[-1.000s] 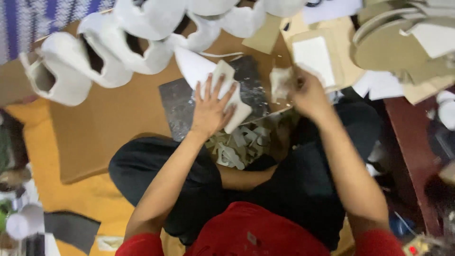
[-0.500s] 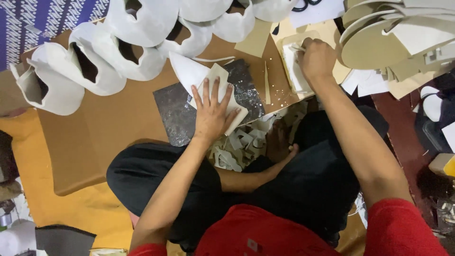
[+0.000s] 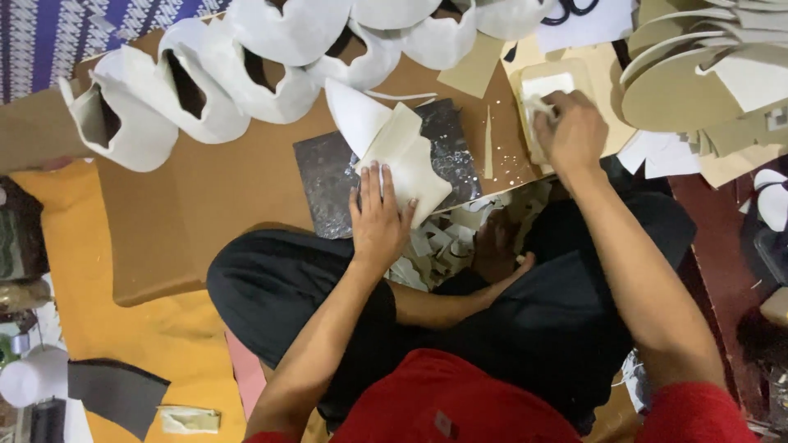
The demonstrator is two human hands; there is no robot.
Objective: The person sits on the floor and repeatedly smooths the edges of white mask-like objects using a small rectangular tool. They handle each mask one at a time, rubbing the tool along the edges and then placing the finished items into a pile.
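Left hand [image 3: 379,220] fingers spread on cream sheet [image 3: 408,164], right hand [image 3: 572,131] pinching white pad [image 3: 542,102], scraps [image 3: 439,242] between

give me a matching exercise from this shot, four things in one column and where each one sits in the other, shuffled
Things:
1. left hand
2. right hand
3. scissors
4. dark grey sheet

Places:
A. at the top edge, on white paper
B. pressed flat on a cream cut piece over the metal plate
C. on the yellow floor mat, lower left
D. over a white block on the tan board

Pairs: 1-B, 2-D, 3-A, 4-C
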